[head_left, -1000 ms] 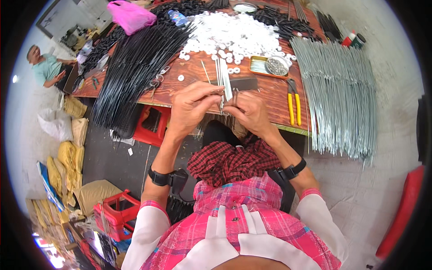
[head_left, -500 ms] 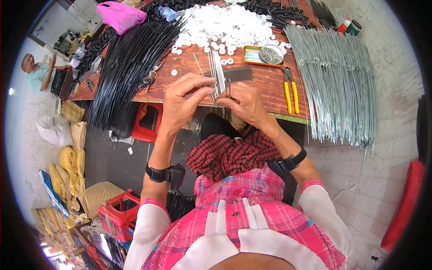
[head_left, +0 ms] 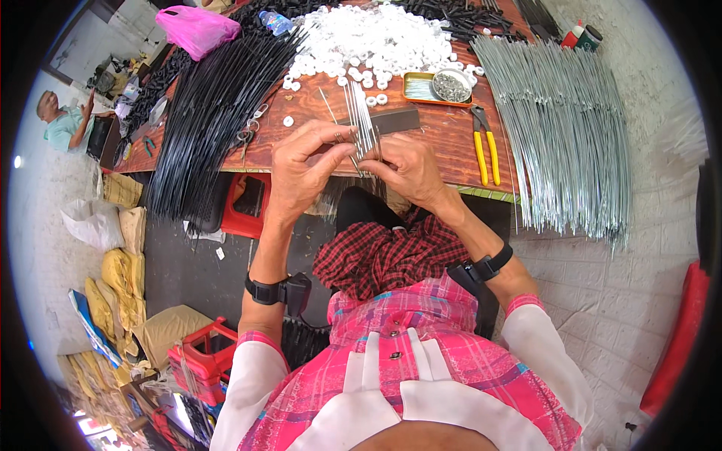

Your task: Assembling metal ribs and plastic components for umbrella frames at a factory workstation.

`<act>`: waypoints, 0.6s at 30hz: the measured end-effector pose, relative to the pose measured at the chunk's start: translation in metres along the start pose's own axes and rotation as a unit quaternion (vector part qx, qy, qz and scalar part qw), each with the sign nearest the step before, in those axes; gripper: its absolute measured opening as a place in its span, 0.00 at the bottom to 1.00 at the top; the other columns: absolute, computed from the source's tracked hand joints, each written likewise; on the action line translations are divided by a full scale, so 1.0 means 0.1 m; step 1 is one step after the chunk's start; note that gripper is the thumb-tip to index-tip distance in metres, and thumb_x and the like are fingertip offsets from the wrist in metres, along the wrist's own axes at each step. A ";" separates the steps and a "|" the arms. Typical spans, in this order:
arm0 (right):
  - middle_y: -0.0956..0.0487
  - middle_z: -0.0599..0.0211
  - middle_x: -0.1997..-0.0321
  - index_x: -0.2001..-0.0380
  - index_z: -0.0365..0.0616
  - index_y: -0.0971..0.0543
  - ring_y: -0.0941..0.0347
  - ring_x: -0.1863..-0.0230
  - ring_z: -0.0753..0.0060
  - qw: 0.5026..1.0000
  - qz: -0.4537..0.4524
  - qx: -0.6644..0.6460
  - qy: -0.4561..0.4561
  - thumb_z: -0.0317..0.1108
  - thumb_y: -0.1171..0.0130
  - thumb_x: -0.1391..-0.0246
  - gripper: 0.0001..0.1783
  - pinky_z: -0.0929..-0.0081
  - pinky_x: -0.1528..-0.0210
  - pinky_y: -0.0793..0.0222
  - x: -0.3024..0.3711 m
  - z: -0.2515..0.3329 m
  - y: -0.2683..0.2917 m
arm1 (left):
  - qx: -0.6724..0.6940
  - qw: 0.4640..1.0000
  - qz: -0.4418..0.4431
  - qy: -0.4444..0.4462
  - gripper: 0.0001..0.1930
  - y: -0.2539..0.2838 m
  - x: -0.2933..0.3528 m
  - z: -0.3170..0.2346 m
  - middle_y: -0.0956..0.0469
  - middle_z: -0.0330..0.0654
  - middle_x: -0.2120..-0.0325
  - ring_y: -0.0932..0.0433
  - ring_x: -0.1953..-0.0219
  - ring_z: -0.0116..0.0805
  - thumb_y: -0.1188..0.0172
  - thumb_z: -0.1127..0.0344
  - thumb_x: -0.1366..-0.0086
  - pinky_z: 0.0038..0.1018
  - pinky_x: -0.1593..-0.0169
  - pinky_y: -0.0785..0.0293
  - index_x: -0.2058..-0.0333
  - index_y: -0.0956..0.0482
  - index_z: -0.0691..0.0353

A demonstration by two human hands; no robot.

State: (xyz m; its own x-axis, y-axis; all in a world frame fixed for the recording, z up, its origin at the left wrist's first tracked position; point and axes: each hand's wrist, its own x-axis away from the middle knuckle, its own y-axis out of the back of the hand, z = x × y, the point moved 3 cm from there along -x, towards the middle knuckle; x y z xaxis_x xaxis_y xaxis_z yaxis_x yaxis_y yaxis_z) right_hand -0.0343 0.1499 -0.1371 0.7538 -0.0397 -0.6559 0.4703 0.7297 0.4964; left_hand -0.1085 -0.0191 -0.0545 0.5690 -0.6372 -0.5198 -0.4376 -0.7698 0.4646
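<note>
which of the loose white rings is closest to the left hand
The lone white ring on the wooden tabletop, just beyond the left hand. The other rings lie farther from that hand, in or near the white heap.

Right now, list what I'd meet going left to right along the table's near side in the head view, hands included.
Black rod bundle, left hand, thin metal rods, right hand, yellow-handled pliers, silvery rod bundle.
</note>
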 end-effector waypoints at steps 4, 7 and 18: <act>0.24 0.59 0.77 0.78 0.40 0.23 0.27 0.73 0.53 1.000 -0.023 -0.006 0.009 0.39 0.31 0.50 0.15 0.59 0.71 0.32 -0.02 0.04 0.00 | 0.007 1.000 0.007 0.000 0.11 -0.03 0.01 0.01 0.19 0.42 0.63 0.21 0.63 0.27 0.34 0.79 0.40 0.21 0.59 0.25 0.58 0.16 0.69; 0.24 0.60 0.77 0.78 0.40 0.23 0.27 0.74 0.53 1.000 -0.020 0.001 0.008 0.40 0.31 0.50 0.15 0.59 0.71 0.32 -0.01 0.00 -0.01 | 0.014 1.000 -0.001 0.016 0.11 -0.04 0.00 0.00 0.19 0.42 0.63 0.21 0.63 0.26 0.34 0.79 0.40 0.21 0.59 0.25 0.58 0.16 0.69; 0.24 0.61 0.77 0.78 0.41 0.21 0.26 0.73 0.55 1.000 -0.007 -0.005 0.011 0.42 0.32 0.49 0.16 0.60 0.70 0.32 -0.01 0.04 0.01 | 0.069 0.997 0.009 0.044 0.08 -0.05 0.05 0.10 0.17 0.44 0.61 0.19 0.60 0.27 0.37 0.79 0.37 0.22 0.56 0.23 0.58 0.18 0.70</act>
State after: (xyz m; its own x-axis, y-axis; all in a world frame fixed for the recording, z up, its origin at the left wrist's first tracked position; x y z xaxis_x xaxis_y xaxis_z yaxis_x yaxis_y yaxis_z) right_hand -0.0334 0.1478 -0.1338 0.7369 -0.0351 -0.6751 0.4758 0.7363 0.4811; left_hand -0.1099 -0.0189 -0.0667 0.6166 -0.6499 -0.4442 -0.5366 -0.7599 0.3669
